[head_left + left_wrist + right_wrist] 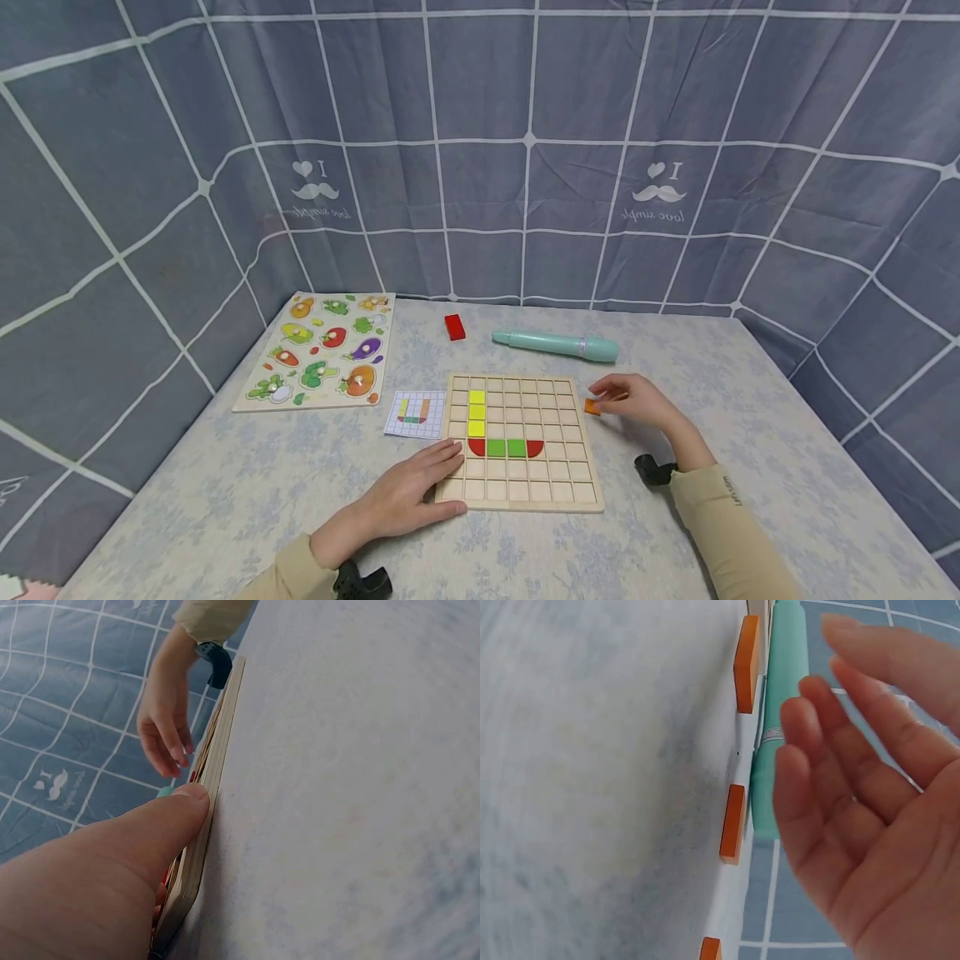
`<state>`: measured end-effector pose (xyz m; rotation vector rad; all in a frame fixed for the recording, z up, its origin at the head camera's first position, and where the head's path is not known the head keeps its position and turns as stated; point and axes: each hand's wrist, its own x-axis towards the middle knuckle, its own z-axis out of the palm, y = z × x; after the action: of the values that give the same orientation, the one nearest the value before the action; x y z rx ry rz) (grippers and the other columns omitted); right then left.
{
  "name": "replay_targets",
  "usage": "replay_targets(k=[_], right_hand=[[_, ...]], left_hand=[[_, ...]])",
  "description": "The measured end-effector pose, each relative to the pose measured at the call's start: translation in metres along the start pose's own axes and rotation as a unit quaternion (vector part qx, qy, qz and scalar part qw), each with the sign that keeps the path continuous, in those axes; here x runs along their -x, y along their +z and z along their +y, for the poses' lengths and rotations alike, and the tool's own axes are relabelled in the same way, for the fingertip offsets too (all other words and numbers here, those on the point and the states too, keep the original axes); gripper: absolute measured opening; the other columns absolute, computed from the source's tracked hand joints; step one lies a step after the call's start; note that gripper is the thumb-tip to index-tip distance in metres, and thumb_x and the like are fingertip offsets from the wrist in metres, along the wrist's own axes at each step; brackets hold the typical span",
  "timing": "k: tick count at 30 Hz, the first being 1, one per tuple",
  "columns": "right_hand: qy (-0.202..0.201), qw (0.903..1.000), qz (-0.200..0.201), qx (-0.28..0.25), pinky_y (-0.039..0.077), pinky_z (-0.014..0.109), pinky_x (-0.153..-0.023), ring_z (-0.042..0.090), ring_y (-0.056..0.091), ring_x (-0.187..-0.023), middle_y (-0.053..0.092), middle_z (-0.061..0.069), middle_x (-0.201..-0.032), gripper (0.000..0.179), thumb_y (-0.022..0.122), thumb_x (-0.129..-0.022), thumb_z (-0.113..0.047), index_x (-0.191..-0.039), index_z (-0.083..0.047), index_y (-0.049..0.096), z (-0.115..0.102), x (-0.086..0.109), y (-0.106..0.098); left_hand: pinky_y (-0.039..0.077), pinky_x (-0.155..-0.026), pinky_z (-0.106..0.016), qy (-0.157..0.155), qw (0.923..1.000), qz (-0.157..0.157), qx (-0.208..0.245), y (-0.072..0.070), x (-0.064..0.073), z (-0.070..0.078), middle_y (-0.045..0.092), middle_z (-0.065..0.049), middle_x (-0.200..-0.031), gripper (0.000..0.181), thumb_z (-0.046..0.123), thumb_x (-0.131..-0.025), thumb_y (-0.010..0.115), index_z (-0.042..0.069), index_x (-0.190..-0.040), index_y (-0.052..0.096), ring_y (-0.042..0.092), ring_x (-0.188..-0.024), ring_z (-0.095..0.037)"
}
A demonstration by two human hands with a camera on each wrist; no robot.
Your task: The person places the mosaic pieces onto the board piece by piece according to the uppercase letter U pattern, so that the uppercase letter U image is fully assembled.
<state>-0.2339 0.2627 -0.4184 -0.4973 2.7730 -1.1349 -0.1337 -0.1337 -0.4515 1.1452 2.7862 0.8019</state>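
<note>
A wooden grid board (pixel 558 483) lies in front of me, bearing yellow squares (pixel 477 412), green squares (pixel 506 448) and two red curved pieces (pixel 535 449). My left hand (pixel 412 492) rests on the board's lower left side, its thumb (pixel 176 817) against the front edge. Beyond the board's right edge, my right hand (pixel 633 400) hovers by an orange block (pixel 592 407). The right wrist view shows three orange blocks (pixel 733 825) on the table. There the fingers are loosely bent and the thumb stands apart, with nothing between them.
A small pattern card (pixel 415 414) lies at the board's left. Farther left is a vegetable puzzle board (pixel 315 350). Behind the grid board lie a red block (pixel 454 327) and a teal pen-like tube (pixel 555 343). A grey checked curtain (pixel 480 183) surrounds the table.
</note>
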Motion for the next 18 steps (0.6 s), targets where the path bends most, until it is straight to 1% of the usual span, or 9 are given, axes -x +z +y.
replay_targets(k=[6, 10, 18], right_hand=[[-0.008, 0.9999, -0.009, 0.01, 0.051, 0.037, -0.075, 0.023, 0.062, -0.09, 0.067, 0.011, -0.103, 0.029, 0.072, -0.083, -0.014, -0.108, -0.002, 0.068, 0.0061, -0.0016, 0.0027], [-0.013, 0.9997, -0.009, 0.02, 0.05, 0.035, -0.074, 0.022, 0.062, -0.089, 0.067, 0.01, -0.104, 0.027, 0.074, -0.081, -0.015, -0.106, -0.005, 0.07, 0.0086, -0.0019, 0.0053], [-0.004, 0.9991, -0.009, 0.04, 0.05, 0.035, -0.071, 0.021, 0.06, -0.086, 0.065, 0.01, -0.104, 0.025, 0.074, -0.081, -0.012, -0.105, -0.006, 0.07, 0.0092, -0.0023, 0.0097]], left_hand=[[0.032, -0.108, -0.041, 0.001, 1.0, 0.001, 0.0, -0.0003, 0.0004, 0.0, 0.038, -0.006, -0.147, 0.068, 0.052, -0.09, 0.054, 0.003, -0.138, 0.048, 0.029, -0.137, -0.022], [0.032, -0.108, -0.041, 0.004, 1.0, 0.003, 0.0, -0.0003, 0.0006, 0.0, 0.038, -0.007, -0.147, 0.068, 0.052, -0.09, 0.054, 0.003, -0.138, 0.048, 0.029, -0.137, -0.022], [0.032, -0.108, -0.041, 0.008, 1.0, 0.004, -0.002, 0.0, 0.0007, -0.0005, 0.039, -0.007, -0.146, 0.068, 0.051, -0.091, 0.054, 0.003, -0.138, 0.048, 0.03, -0.137, -0.022]])
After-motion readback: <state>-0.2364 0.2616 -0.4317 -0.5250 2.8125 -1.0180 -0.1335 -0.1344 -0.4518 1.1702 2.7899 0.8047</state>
